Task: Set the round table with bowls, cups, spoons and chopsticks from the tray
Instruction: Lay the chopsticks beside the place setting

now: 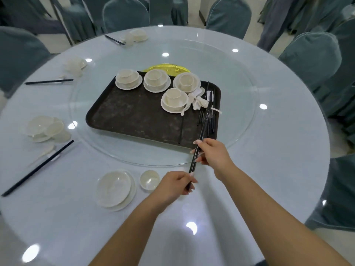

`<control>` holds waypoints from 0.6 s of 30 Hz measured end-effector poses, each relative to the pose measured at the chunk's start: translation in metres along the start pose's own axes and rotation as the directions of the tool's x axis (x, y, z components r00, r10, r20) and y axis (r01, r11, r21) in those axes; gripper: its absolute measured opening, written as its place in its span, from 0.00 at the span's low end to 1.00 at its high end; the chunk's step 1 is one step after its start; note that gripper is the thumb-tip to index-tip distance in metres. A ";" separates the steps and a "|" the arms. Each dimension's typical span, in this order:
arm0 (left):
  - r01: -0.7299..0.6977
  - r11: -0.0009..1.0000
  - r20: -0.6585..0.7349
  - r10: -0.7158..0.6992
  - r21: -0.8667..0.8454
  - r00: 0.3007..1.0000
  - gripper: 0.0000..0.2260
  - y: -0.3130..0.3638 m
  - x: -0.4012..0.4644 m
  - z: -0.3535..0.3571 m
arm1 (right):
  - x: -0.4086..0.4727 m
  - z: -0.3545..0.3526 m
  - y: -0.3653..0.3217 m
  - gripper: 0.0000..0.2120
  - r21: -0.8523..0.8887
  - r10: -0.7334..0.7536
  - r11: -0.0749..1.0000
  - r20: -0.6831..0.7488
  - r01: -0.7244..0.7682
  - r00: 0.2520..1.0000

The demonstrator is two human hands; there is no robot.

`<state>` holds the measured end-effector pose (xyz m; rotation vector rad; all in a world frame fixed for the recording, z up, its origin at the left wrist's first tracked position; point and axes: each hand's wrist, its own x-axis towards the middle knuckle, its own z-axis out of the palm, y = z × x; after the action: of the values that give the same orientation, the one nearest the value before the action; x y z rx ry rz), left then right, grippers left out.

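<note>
A pair of black chopsticks [201,135] slants from the tray's right side down toward me. My right hand [213,153] pinches them at mid-length, and my left hand [174,186] grips their near end. The dark tray [138,116] on the glass turntable carries several stacked cream bowl-and-cup sets [173,99], white spoons [197,101] and more black chopsticks [210,112] along its right edge. In front of me on the round table [269,150] lie a cream bowl on a plate [114,188] and a small cup [149,179].
Place settings with bowls and chopsticks lie at the left [44,128], far left [75,64] and far side [137,35]. A yellow disc [167,68] shows behind the tray. Grey-green covered chairs [309,56] ring the table.
</note>
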<state>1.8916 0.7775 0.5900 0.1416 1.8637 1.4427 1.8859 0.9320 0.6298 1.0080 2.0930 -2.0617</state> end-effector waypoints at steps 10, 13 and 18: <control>0.031 0.993 -0.212 -0.055 -0.117 0.976 0.09 -0.055 -0.060 0.005 | -0.064 0.027 0.070 0.08 -0.041 0.129 0.991 0.162 -0.124 0.978; 0.097 0.986 -0.223 -0.127 -0.139 0.967 0.10 -0.076 -0.074 0.003 | -0.075 0.038 0.090 0.08 -0.068 0.179 0.983 0.190 -0.169 0.965; 0.193 0.970 -0.223 -0.222 -0.147 0.949 0.10 -0.108 -0.092 -0.003 | -0.088 0.058 0.120 0.08 -0.141 0.270 0.960 0.245 -0.241 0.931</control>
<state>1.9922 0.6902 0.5419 -0.2933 1.9055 1.4719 1.9868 0.8326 0.5573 0.8831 1.8138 -1.8206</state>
